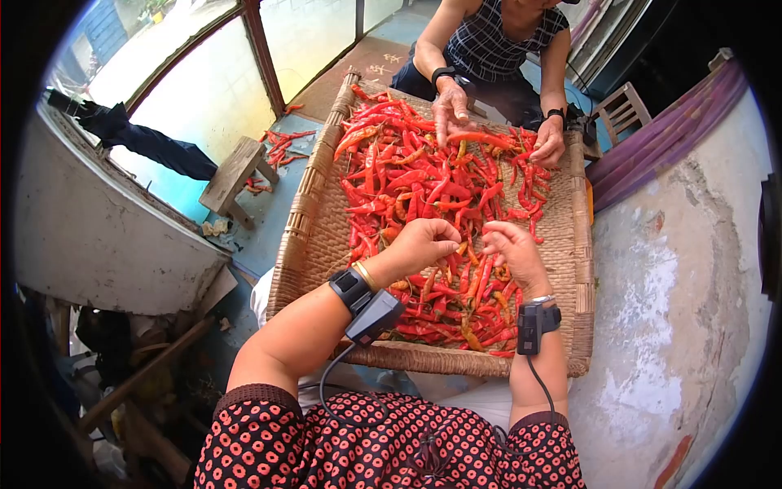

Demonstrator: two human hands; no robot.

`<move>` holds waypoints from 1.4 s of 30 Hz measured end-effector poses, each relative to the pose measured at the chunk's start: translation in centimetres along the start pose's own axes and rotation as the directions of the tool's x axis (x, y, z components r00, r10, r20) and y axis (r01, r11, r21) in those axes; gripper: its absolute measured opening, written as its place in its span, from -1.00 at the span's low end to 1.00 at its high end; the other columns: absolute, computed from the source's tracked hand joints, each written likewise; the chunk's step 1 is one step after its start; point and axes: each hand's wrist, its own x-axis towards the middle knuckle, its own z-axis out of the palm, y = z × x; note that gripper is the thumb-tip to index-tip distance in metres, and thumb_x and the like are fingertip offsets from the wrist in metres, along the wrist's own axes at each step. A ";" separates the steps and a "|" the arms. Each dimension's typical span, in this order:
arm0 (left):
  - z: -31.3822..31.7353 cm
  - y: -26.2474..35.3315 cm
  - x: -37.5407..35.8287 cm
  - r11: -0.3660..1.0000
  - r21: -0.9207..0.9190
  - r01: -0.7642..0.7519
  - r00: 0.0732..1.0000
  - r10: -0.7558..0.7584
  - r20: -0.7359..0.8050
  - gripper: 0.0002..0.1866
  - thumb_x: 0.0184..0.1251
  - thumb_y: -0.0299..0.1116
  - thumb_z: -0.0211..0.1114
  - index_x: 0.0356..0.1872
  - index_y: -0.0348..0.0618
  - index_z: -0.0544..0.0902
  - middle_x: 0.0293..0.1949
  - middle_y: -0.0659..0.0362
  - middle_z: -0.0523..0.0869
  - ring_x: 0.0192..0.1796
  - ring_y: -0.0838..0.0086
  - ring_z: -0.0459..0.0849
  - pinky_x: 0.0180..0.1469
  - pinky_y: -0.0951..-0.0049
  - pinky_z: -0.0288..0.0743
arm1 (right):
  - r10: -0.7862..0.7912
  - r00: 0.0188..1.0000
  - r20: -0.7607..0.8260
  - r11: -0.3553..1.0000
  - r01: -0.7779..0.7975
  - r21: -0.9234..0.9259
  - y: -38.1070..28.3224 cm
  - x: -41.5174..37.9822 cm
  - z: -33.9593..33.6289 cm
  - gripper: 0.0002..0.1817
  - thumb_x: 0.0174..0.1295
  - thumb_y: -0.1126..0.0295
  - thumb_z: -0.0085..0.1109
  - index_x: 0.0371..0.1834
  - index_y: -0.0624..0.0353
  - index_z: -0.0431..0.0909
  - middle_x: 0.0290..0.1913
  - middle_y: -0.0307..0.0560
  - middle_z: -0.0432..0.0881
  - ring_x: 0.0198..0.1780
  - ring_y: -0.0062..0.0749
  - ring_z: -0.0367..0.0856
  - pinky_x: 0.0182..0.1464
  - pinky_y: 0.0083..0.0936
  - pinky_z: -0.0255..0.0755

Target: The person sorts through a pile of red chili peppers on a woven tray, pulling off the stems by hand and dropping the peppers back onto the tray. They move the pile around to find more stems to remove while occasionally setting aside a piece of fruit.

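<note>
- the woven tray (314,236) is the largest thing here, a broad square of plaited straw with a thick raised rim, sitting in the middle of the scene between two people.
- the red chillies (423,187) cover most of the tray from its far edge to its near edge: long, thin, glossy pods, mostly bright red with some orange ones mixed in, piled loosely and crossing each other.
- bare straw shows along the tray's left side and its right side, so there is open room at both rims; the near rim is bare too.
- the left hand (423,243) rests on the near part of the pile, fingers curled in and pinching at a pod.
- the right hand (513,253) is just beside it, fingers bent, gripping a pod at the tips.
- both wrists wear black bands with cables.
- a co-worker's hands (450,106) rest on the far part of the pile, well apart.
- a small wooden stool (235,175) stands on the floor to the left, with loose chillies beside it.
- a pale wall closes the right side.
</note>
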 end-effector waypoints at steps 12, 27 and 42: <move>-0.4 -1.6 0.9 0.994 -0.028 -0.104 0.994 0.105 0.023 -0.78 0.18 -0.55 0.18 -0.12 -0.25 0.53 -0.30 0.27 0.60 -0.26 0.66 0.55 -0.20 0.63 0.48 | 0.162 0.939 0.304 0.981 -0.119 -0.155 -0.3 -0.8 1.6 -0.86 0.17 0.36 0.15 -0.35 0.21 0.53 -0.49 -0.33 0.54 -0.51 -0.72 0.42 -0.43 -0.73 0.33; -1.4 -3.1 0.2 0.503 0.857 -0.110 0.922 0.373 -0.101 -0.65 0.07 -0.31 0.25 -0.09 -0.16 0.51 -0.29 -0.01 0.55 -0.14 0.10 0.56 -0.14 0.17 0.44 | -0.056 0.977 -0.208 0.824 -0.073 -0.562 4.0 1.5 -2.5 -0.55 0.16 0.17 0.15 0.02 0.27 0.48 -0.46 -0.13 0.57 -0.52 -0.54 0.55 -0.47 -0.64 0.41; -1.4 -3.8 0.7 0.548 0.824 -0.145 0.963 0.271 -0.011 -0.65 -0.01 -0.32 0.30 -0.14 -0.17 0.53 -0.25 0.00 0.56 -0.18 0.13 0.57 -0.12 0.21 0.45 | -0.367 0.930 0.007 0.717 0.288 -0.635 4.7 2.8 2.7 -0.38 -0.02 0.30 0.25 0.17 0.16 0.33 0.10 0.10 0.35 0.09 -0.11 0.39 0.14 -0.37 0.29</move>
